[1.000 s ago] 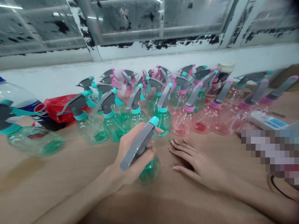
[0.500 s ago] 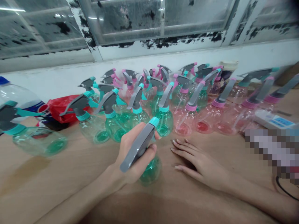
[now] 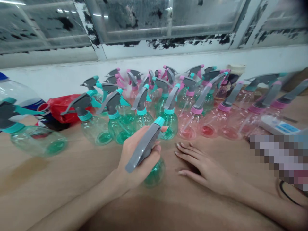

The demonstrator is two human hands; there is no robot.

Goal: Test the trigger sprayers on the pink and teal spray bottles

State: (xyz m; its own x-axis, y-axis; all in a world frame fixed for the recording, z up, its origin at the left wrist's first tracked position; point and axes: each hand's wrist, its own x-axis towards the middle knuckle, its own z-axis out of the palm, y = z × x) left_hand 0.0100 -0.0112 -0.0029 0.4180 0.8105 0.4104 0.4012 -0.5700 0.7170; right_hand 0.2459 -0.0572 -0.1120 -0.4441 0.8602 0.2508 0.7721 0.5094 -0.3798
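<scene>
My left hand (image 3: 137, 157) is wrapped round the neck of a green spray bottle (image 3: 155, 171) with a grey and teal trigger head (image 3: 144, 144), which stands on the wooden table (image 3: 60, 179). Just to its right, my right hand (image 3: 204, 166) lies flat on the table, fingers stretched out, holding nothing. Right behind both hands stand several green spray bottles (image 3: 120, 125) and several pink spray bottles (image 3: 192, 122).
A green bottle (image 3: 33, 138) stands apart at the far left, in front of a large plastic drink bottle (image 3: 21, 99) and a red bag (image 3: 60, 109). A white power strip (image 3: 279, 126) lies at the right. A white wall and window frames close the back.
The view has shifted slightly. My left hand with the bottle has barely moved, and my right hand stays flat on the table.
</scene>
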